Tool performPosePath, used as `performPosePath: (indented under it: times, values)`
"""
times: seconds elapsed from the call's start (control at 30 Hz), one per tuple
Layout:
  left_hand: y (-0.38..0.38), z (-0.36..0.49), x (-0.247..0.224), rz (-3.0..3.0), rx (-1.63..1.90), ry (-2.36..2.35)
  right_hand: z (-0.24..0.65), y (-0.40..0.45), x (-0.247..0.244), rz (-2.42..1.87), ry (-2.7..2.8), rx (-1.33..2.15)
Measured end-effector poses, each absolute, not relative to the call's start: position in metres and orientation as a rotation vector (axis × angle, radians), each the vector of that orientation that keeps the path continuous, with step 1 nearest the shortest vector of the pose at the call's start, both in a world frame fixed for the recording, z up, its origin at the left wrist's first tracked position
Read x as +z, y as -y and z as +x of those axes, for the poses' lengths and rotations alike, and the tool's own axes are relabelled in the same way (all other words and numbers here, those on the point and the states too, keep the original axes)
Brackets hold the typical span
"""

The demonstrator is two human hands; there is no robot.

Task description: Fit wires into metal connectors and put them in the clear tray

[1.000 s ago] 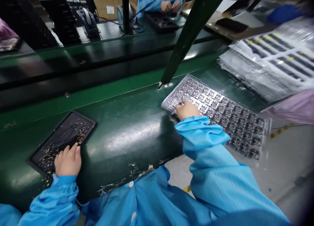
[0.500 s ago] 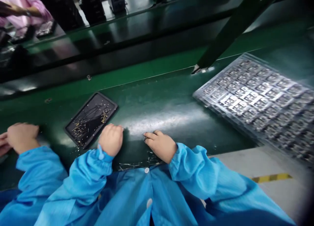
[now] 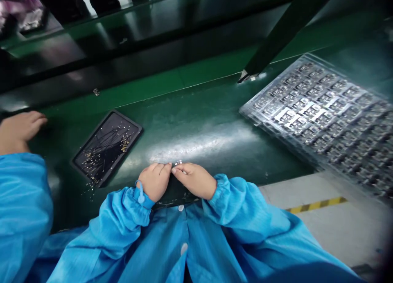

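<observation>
1. My left hand (image 3: 155, 180) and my right hand (image 3: 195, 180) came together at the near edge of the green bench (image 3: 199, 119), directly in front of my blue smock (image 3: 184, 244).
2. My fingers were drawn narrow, their tips meeting around a small silvery part (image 3: 178, 163). It sat between the two hands, and I could not tell which hand gripped it, or whether both did.
3. A black tray (image 3: 127, 119) lay on the bench to the left of my hands, tilted at an angle to the bench edge, with thin dark strands and gold pins (image 3: 124, 144) scattered across it.
4. More gold pins (image 3: 90, 191) lay spilled on the bench just beyond the tray's near corner.
5. A large clear plastic tray (image 3: 254, 125) sat on the bench to the right, well apart from my hands, its rows of pockets filled with metal parts (image 3: 313, 115).
6. A dark green strut (image 3: 285, 29) slanted down toward the bench, its tip ending just beyond the clear tray's far left corner.
7. A co-worker's hand (image 3: 18, 129) reached onto the bench at far left, beside a blue sleeve (image 3: 23, 205).
8. Yellow-and-black tape (image 3: 316, 205) marked the floor (image 3: 337, 230) at near right.
</observation>
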State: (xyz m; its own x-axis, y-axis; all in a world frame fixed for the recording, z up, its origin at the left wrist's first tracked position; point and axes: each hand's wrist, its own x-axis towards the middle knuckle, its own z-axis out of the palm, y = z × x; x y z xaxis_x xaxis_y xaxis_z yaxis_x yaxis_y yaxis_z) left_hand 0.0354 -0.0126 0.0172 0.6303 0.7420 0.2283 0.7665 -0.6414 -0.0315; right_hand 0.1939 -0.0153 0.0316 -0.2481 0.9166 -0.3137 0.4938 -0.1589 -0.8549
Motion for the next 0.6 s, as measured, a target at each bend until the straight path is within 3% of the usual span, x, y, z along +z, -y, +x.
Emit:
performPosePath:
  times: [0.13, 0.23, 0.4, 0.6]
  values:
    - [0.021, 0.039, 0.013, -2.76, -0.401, 1.257, 0.198, 0.016, 0.027, -1.675, 1.131, 1.845]
    - [0.023, 0.044, 0.006, -2.737, -0.486, 1.321, 0.198, 0.015, 0.022, -1.652, 0.782, 1.932]
    - [0.019, 0.05, -0.006, -2.648, -0.588, 1.432, 0.201, 0.012, 0.012, -1.724, 0.648, 1.495]
    - [0.018, 0.051, -0.011, -2.665, -0.496, 1.392, 0.198, 0.019, -0.003, -1.632, 0.954, 0.926]
